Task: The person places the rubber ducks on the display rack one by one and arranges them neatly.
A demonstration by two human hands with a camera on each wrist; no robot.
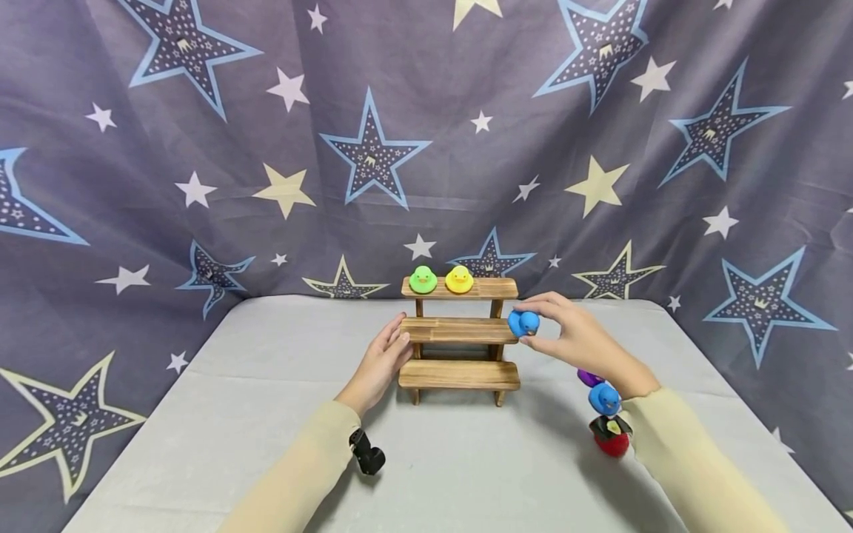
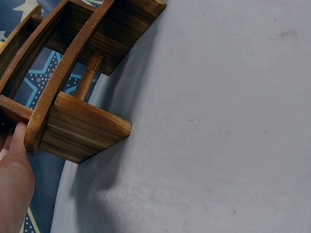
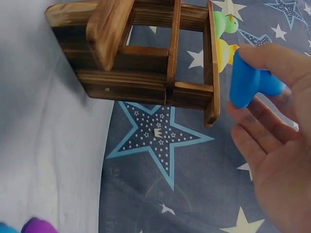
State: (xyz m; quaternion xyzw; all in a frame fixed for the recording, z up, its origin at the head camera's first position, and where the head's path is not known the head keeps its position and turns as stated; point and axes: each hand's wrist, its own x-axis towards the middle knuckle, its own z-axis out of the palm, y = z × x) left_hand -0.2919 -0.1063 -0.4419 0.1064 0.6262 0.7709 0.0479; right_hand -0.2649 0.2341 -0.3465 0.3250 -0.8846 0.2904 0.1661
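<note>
A three-tier wooden shelf (image 1: 460, 375) stands on the pale cloth. On its top tier sit a green rubber duck (image 1: 423, 280) and, to the right, a yellow rubber duck (image 1: 460, 280). My right hand (image 1: 578, 332) pinches a blue rubber duck (image 1: 523, 323) between thumb and fingers beside the right end of the middle tier. In the right wrist view that blue duck (image 3: 250, 80) appears near the top board's end. My left hand (image 1: 381, 363) rests at the left end of the middle tier; in the left wrist view its fingers (image 2: 18, 141) touch the wood, partly hidden behind it.
Right of the shelf, near my right sleeve, are a second blue duck (image 1: 604, 399), a purple object (image 1: 589, 377) and a red-and-black object (image 1: 611, 437). A black device (image 1: 367, 453) is at my left wrist. A starry curtain (image 1: 426, 185) hangs behind.
</note>
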